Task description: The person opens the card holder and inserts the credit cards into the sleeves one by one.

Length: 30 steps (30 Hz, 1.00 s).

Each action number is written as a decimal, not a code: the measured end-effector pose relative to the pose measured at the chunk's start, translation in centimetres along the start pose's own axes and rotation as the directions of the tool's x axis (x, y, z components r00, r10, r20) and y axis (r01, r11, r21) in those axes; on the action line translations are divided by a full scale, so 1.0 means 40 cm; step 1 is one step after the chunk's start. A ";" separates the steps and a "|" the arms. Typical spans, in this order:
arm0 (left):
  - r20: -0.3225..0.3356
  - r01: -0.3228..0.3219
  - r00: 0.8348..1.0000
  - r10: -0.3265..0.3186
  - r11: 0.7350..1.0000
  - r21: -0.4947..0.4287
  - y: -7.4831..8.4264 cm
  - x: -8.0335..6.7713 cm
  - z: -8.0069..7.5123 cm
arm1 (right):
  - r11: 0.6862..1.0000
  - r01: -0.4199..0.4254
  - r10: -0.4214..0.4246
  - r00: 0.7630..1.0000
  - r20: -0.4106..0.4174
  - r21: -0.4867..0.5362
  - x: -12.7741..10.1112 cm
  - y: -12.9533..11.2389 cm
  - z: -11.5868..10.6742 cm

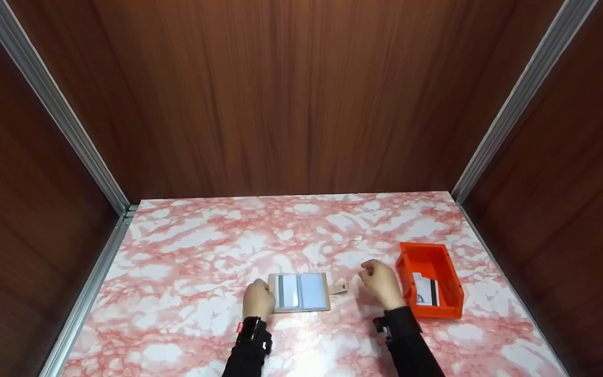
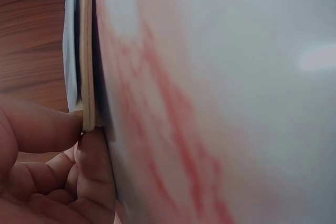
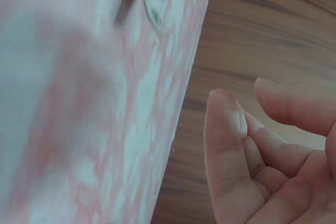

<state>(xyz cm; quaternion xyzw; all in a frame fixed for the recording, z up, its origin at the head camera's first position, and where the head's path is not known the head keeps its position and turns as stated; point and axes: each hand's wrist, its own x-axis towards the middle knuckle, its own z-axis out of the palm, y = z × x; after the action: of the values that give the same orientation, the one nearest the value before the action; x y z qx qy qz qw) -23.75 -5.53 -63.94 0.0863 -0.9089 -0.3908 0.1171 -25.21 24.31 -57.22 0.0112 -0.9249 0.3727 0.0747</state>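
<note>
We have the open card holder (image 1: 299, 292) flat on the marbled table (image 1: 186, 262), and our left hand (image 1: 258, 299) pinches its left edge between thumb and fingers to steady it. Our right hand (image 1: 381, 283) hovers just right of the holder's tab, fingers loosely curled and holding nothing. Further right of that hand stands the orange bin (image 1: 430, 262) with cards (image 1: 426, 290) in it. We judge we are between cards; the next move calls for a clean reach into the bin.
</note>
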 end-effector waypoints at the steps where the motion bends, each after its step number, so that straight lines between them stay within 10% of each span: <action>1: -0.002 -0.002 1.000 0.002 1.000 0.001 0.001 0.000 -0.001 | 1.000 0.000 0.000 1.000 -0.005 -0.002 0.001 0.004 -0.008; 30: 0.027 0.022 0.999 -0.022 1.000 0.008 0.007 0.002 -0.009 | 0.996 -0.063 0.059 0.996 -0.062 -0.070 0.015 0.093 -0.225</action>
<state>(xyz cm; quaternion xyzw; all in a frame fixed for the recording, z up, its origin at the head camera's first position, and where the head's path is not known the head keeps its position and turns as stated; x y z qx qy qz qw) -23.76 -5.62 -63.49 0.0916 -0.9109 -0.3897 0.1001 -24.91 33.23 -53.29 -0.0308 -0.9349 0.3416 0.0911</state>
